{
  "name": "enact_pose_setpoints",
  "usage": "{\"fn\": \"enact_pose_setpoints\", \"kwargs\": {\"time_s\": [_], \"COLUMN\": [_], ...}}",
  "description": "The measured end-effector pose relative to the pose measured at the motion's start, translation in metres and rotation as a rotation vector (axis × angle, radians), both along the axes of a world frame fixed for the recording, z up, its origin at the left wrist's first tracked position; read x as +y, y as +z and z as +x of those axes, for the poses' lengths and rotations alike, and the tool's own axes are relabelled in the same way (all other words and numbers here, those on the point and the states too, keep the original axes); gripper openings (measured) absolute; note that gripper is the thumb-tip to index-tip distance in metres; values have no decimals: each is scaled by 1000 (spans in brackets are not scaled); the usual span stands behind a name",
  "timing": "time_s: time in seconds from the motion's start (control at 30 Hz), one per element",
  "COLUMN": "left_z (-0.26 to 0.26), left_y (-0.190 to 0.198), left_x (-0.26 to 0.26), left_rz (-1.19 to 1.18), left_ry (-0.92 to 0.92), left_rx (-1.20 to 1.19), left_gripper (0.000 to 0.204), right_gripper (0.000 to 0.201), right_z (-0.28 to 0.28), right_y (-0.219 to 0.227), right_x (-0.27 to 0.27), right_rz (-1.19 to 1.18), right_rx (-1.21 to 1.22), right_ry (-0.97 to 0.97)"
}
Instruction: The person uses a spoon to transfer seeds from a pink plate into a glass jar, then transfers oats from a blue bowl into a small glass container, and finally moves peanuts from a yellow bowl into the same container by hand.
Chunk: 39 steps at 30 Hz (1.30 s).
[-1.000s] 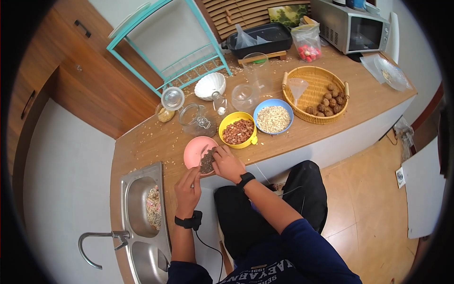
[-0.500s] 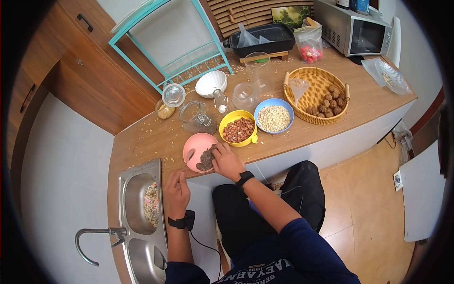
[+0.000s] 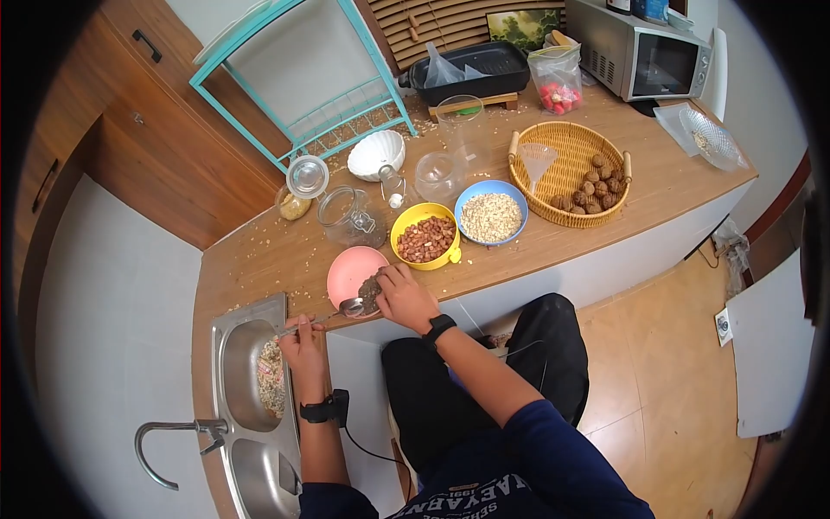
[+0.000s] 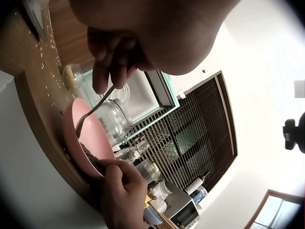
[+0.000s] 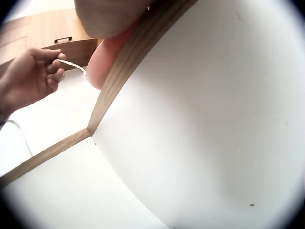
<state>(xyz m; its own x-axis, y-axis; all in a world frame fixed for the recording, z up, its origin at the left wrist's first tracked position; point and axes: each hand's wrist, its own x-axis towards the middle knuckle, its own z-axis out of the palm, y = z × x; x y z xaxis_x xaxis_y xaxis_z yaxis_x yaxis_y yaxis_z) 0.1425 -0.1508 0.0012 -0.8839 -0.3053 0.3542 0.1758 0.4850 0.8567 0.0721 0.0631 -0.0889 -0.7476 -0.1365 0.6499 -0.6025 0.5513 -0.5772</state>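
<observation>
My left hand pinches the handle of a metal spoon. The spoon's bowl overlaps the near left rim of a pink bowl at the counter's front edge. In the left wrist view the spoon slants down from the fingers into that bowl. Dark, fine-grained stuff lies in its right part, partly hidden by my right hand. This hand grips the bowl's right rim with curled fingers, close against the dark heap. The right wrist view catches the pink bowl beside the wooden counter edge.
Right of the pink bowl stand a yellow bowl of reddish-brown nuts, a blue bowl of oats and a wicker basket with walnuts. Behind are a clip-top glass jar and a white bowl. A steel sink lies left.
My left hand has drawn back toward the sink with the spoon, whose bowl has left the dark heap and turned at the near rim. My right hand stays at the pink bowl.
</observation>
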Motion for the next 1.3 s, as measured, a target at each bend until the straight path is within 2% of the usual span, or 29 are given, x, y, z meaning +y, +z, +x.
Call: {"fn": "enact_pose_setpoints", "kwargs": {"time_s": [0.13,0.2,0.23,0.3,0.4,0.53,0.6,0.83,1.1,1.3], "left_z": [-4,-10,-10,-9,-7,-14,-20,-24,-22,-30], "left_y": [-13,-38,-47,-61,-66,-66,-70,-70,-59,-32], "left_x": [1,-5,-3,10,40,54,55,45,33,24], "left_rz": [94,429,430,612,680,743,924,971,842,793], "left_ry": [22,-24,-24,-3,16,2,-5,-59,-37,-69], "left_rx": [-34,-112,-111,-112,-17,6,-55,-6,30,97], "left_gripper": [26,25,25,24,23,23,25,28,28,27], "right_gripper": [28,29,29,30,30,33,38,54,51,48], "right_z": [0,0,0,-1,-1,0,-1,1,1,1], "right_y": [-1,-1,-1,-1,-2,-1,-1,3,0,0], "right_x": [0,-1,-1,-2,-1,-1,-1,-1,-3,-3], "right_rz": [-15,-15,-16,-15,1,38,47,-19,17,18], "right_rx": [-17,-14,-10,-1,15,62,77,55,41,35], "right_ry": [13,9,1,-3,-21,-63,-68,-46,-69,-73]}}
